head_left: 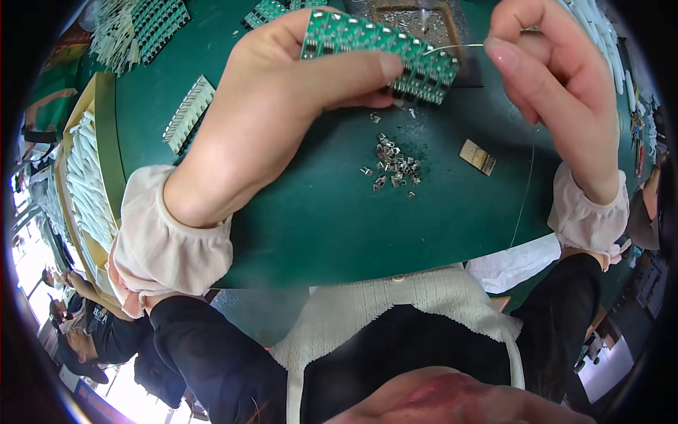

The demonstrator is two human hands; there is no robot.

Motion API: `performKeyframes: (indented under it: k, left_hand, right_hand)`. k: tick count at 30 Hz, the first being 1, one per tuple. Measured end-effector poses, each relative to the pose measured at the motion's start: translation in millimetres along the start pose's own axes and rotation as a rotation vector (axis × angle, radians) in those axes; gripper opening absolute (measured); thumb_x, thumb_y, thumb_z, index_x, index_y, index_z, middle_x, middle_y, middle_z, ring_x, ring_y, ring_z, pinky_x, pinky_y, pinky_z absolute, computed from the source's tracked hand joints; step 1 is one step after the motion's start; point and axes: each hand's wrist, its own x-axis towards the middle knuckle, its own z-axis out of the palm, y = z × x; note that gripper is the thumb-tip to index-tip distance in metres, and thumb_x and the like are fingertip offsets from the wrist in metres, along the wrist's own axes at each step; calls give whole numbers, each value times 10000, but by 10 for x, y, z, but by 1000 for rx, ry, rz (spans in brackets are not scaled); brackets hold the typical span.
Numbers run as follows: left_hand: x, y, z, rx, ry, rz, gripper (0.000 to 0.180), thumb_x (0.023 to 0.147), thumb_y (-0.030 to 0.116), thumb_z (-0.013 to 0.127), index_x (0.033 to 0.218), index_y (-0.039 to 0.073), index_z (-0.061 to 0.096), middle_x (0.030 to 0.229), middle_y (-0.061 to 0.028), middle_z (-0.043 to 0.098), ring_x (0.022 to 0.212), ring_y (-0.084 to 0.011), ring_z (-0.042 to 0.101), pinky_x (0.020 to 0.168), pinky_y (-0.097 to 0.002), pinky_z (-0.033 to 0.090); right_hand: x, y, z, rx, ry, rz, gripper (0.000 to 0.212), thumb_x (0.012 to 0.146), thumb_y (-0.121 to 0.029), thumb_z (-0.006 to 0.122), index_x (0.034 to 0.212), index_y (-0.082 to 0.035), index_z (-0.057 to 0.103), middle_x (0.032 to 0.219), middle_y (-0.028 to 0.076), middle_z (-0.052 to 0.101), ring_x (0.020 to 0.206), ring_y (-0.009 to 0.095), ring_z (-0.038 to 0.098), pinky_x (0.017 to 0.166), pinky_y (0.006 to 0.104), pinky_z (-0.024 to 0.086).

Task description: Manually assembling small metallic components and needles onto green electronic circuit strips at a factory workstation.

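My left hand (pixel 282 78) is closed on a green circuit board panel (pixel 374 42), thumb across its face and fingers underneath. The panel is tilted above the table, with rows of shiny solder points and small black chips showing. My right hand (pixel 558 71) pinches a thin solder wire (pixel 459 46) between thumb and forefinger. The wire's bent end reaches the panel's right part; whether it touches cannot be made out. More of the wire trails down from this hand toward the table edge. Below the panel lies a loose pile of small metal clips (pixel 395 162).
On the green table (pixel 318 240) lie a small tan block (pixel 477 157) and a white-pinned board strip (pixel 189 115). A brown-rimmed tray (pixel 452 28) stands behind the panel. Further boards (pixel 161 28) and a box of white pieces (pixel 88 177) are left. People sit at the lower left.
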Motion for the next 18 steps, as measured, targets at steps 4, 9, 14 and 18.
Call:
performKeyframes:
  k: [4, 9, 14, 18]
  left_hand:
    - [-3, -2, -121, -71, -4, 11, 188, 940, 80, 640, 1120, 23, 648, 1061, -70, 710, 940, -157, 692, 829, -312, 580]
    - [-12, 36, -123, -172, 0, -9, 204, 945, 78, 626, 1138, 19, 651, 1077, -74, 709, 947, -159, 695, 858, -320, 585]
    - [-23, 66, -161, -190, -18, -7, 229, 954, 90, 604, 1166, 13, 649, 1088, -75, 707, 960, -166, 695, 875, -330, 586]
    - [-53, 65, -168, -196, 22, -3, 245, 962, 105, 587, 1180, 10, 646, 1091, -72, 706, 973, -174, 693, 882, -344, 589]
  right_hand:
    - [14, -62, 89, -91, 54, -15, 49, 856, -22, 715, 852, 12, 680, 787, 68, 698, 686, 113, 639, 608, 253, 487]
    - [34, -108, 141, -209, 127, -25, 52, 854, -26, 713, 851, 13, 678, 781, 73, 696, 687, 117, 642, 610, 259, 488]
    - [54, -133, 173, -326, 201, -32, 55, 852, -30, 711, 850, 14, 677, 776, 78, 695, 688, 121, 645, 612, 264, 490]
    - [77, -170, 208, -421, 262, -39, 58, 850, -33, 709, 849, 14, 676, 772, 82, 693, 689, 125, 647, 613, 268, 491]
